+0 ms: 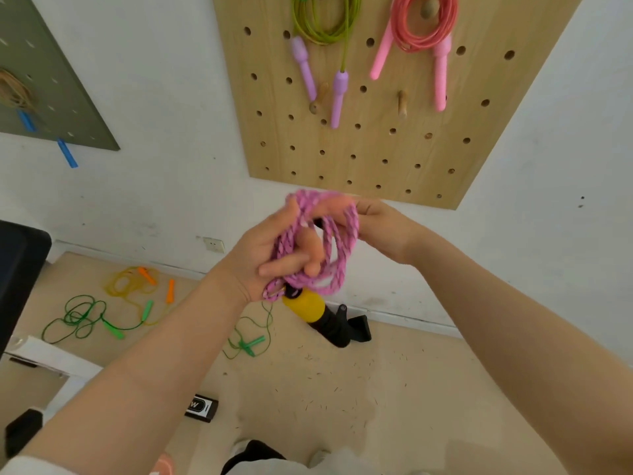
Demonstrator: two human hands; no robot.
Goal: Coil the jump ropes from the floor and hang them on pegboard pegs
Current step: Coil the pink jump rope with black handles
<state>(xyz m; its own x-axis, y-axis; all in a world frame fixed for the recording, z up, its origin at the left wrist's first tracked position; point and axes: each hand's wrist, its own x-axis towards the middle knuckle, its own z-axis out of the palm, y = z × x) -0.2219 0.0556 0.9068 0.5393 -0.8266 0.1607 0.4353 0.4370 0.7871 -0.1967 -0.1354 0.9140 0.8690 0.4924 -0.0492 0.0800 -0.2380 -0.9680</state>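
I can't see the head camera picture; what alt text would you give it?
Two bare hands, left hand and right hand, hold a coiled pink braided jump rope with a yellow and black handle before a wooden pegboard. Two coiled ropes hang there; green and orange ropes lie on the floor.

The green rope and the coral rope at twelve o'clock are cut by the top edge; the right hand fingertips blur behind the pink braided rope.

Floor with jump ropes
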